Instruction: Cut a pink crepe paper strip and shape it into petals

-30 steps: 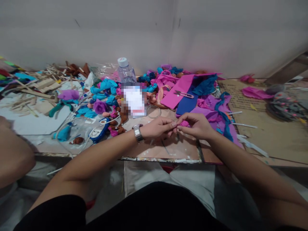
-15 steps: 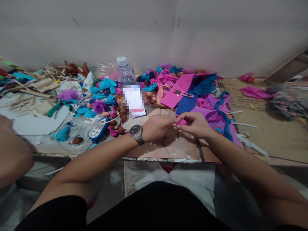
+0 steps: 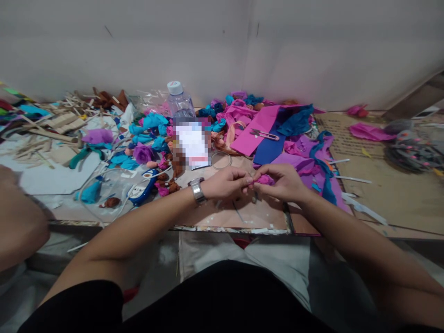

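Note:
Between my two hands is a small pink crepe paper flower (image 3: 265, 179), held over the near part of the table. My left hand (image 3: 229, 182), with a metal watch (image 3: 197, 190) at the wrist, pinches its left end between thumb and fingers. Around the flower's right side curl the thumb and fingers of my right hand (image 3: 286, 181), so part of the paper is hidden. Behind my hands lies a phone (image 3: 196, 148) with a blurred screen, beside a thin ring (image 3: 221, 160). Thread snips (image 3: 264, 134) rest on pink paper sheets (image 3: 253, 138).
A clear bottle (image 3: 180, 101) stands behind the phone. Paper flowers (image 3: 142, 152), green-handled pliers (image 3: 79, 158) and wooden sticks (image 3: 38, 129) cover the left. Purple paper (image 3: 294, 169) and cardboard (image 3: 364, 185) lie right. Another person's arm (image 3: 21, 222) is at the left edge.
My left wrist has rolled, so the watch face no longer shows and the band does. Both hands have shifted slightly, and more of the pink flower shows at my right fingers.

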A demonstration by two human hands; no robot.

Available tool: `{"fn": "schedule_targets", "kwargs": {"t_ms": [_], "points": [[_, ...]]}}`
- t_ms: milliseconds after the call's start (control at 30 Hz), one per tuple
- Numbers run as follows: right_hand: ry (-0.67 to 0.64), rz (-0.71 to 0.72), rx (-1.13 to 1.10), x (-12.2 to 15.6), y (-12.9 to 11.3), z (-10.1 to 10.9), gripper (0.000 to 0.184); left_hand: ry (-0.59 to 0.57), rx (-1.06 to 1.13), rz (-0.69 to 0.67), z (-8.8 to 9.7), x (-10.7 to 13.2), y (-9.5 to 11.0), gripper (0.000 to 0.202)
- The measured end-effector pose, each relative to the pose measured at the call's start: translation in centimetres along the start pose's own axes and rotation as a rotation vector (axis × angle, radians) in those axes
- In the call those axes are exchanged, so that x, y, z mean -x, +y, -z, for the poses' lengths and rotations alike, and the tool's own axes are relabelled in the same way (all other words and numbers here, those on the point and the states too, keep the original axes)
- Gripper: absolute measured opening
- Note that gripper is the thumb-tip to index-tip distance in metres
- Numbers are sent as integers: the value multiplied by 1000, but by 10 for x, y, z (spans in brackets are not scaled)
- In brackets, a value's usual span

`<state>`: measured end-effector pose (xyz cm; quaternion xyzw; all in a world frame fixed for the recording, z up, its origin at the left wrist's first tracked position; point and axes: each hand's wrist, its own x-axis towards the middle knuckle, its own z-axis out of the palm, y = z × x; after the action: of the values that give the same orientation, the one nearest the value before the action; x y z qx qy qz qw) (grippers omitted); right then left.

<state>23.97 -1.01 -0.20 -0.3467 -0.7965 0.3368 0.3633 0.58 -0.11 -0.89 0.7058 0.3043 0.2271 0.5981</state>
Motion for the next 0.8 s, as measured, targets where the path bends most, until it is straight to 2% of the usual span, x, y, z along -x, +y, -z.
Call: {"fn": "schedule_targets", "kwargs": {"t_ms": [200, 333, 433, 600, 800], "points": [[6, -16, -55, 4, 7, -3, 13, 209, -633, -399, 0, 2, -3, 38], [-14, -49, -106, 5, 9, -4, 14, 278, -784, -572, -3, 3, -6, 35], [48, -13, -157, 4, 5, -6, 21, 319, -684, -540, -4, 4, -6, 33], [187, 9, -199, 1, 5, -11, 51, 401, -362, -345, -7, 2, -4, 36], [396, 214, -40, 1, 14, -13, 43, 398, -144, -305, -11, 0, -3, 40]]}}
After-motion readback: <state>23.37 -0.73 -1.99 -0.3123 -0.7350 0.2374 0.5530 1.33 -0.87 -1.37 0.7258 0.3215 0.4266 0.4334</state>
